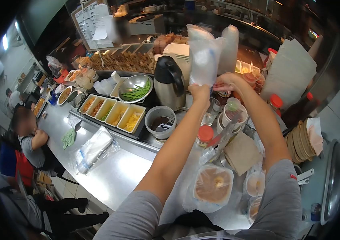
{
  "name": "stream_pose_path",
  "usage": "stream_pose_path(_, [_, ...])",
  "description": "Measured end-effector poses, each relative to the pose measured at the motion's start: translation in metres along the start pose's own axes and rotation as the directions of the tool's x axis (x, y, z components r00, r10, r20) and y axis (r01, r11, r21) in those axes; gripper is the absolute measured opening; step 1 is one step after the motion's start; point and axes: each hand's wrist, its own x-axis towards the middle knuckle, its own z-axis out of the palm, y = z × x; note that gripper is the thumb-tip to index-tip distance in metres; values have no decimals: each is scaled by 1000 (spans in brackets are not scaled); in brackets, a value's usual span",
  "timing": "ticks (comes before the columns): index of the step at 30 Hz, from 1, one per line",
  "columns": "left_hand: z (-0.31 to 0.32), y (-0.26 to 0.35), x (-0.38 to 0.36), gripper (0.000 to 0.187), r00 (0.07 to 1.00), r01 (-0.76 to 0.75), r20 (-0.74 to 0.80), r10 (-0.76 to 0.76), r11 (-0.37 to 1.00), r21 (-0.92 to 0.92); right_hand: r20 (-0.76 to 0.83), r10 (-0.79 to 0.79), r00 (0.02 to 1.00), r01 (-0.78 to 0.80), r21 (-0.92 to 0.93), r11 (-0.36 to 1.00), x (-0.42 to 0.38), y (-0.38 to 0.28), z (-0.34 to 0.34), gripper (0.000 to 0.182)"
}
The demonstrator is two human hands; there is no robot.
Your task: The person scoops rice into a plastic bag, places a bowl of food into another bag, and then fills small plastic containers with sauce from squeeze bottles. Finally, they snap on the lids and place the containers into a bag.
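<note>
A tall translucent plastic bag with something white in it stands upright at the back of the counter. My left hand is closed on its lower end. My right hand is at the bag's lower right side, fingers pinched together by its edge; the exact grip is partly hidden. Just behind is a second pale wrapped roll. To the left stands a steel thermal jug with a black top. Below my hands are a clear glass, a red-lidded jar and a clear tub.
Yellow-lined food trays, a steel bowl of green beans and a grey bucket line the counter's back. A film-covered tub sits near me. Folded plastic bags lie left. Two people are at the left.
</note>
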Motion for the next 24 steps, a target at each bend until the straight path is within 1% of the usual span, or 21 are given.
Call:
stream_pose_path(1, [0, 2, -12, 33, 998, -50, -37, 48, 995, -81, -13, -60, 998, 60, 20, 998, -5, 4, 3, 19])
stream_pose_path(2, [-2, 7, -20, 33, 998, -50, -30, 48, 995, -87, -20, -65, 998, 65, 18, 998, -9, 5, 5, 19])
stream_pose_path(5, [-11, 8, -17, 47, 998, -51, -34, 55, 995, 91, -62, -147, 987, 140, -104, 985, -6, 4, 6, 22])
stream_pose_path(6, [-13, 14, -20, 47, 997, -65, -36, 69, 994, 91, -53, -158, 986, 152, -103, 983, -7, 2, 6, 22])
stream_pose_path(8, [-19, 30, -35, 54, 989, -106, -59, 138, 919, 381, -81, -170, 982, 149, -218, 965, -8, 5, 9, 21])
stream_pose_path(9, [-19, 36, -35, 55, 993, -89, -31, 110, 916, 391, -70, -208, 976, 171, -349, 921, -4, 11, 6, 17])
stream_pose_path(10, [-20, 40, -35, 56, 992, -102, -28, 125, 903, 417, -95, -211, 973, 154, -414, 897, -5, 12, 8, 15])
stream_pose_path(11, [-20, 44, -35, 54, 991, -102, -32, 131, 882, 460, -118, -215, 969, 135, -478, 868, -8, 12, 11, 13])
stream_pose_path(12, [-19, 46, -34, 51, 990, -100, -39, 138, 860, 500, -114, -207, 972, 117, -529, 841, -14, 8, 12, 17])
stream_pose_path(13, [-13, 22, -17, 47, 990, -84, -66, 127, 886, 457, -110, -198, 974, 98, -583, 807, -24, 2, 11, 21])
stream_pose_path(14, [-16, 2, 1, 42, 989, -67, -96, 116, 911, 408, -87, -209, 974, 93, -686, 722, -35, -8, 11, 23])
stream_pose_path(15, [-37, 44, -35, 40, 986, -150, 135, 100, 886, 438, -106, -249, 963, 123, -649, 751, -44, -13, 4, 28])
stream_pose_path(16, [-61, 88, -78, 38, 932, -241, 353, 76, 860, 450, -120, -339, 933, 200, -609, 768, -66, -19, 6, 28])
stream_pose_path(17, [-77, 86, -80, 38, 892, -225, 451, 26, 892, 393, -58, -361, 931, 254, -608, 752, -83, -30, 1, 34])
stream_pose_path(18, [-97, 81, -84, 38, 841, -199, 541, -16, 920, 337, -3, -428, 904, 330, -633, 700, -110, -40, 5, 35])
stream_pose_path(19, [-128, 89, -107, 38, 829, -402, 527, 188, 855, 327, 39, -511, 859, 425, -610, 669, -130, -47, 8, 37])
stream_pose_path(20, [-164, 100, -135, 38, 770, -586, 516, 376, 737, 337, 83, -584, 807, 511, -596, 620, -145, -55, 11, 37])
stream_pose_path(21, [-206, 103, -158, 36, 718, -683, 459, 523, 654, 324, 147, -667, 731, 595, -616, 516, -142, -66, 3, 36])
stream_pose_path(22, [-251, 107, -187, 35, 640, -768, 405, 653, 553, 323, 259, -688, 678, 671, -600, 436, -154, -76, 10, 34])
stream_pose_path(23, [-300, 113, -221, 34, 714, -700, 370, 594, 613, 366, 280, -686, 672, 707, -520, 479, -177, -81, 37, 33])
stream_pose_path(24, [-349, 103, -251, 33, 847, -530, 242, 473, 729, 433, 347, -713, 609, 773, -458, 438, -209, -81, 76, 33])
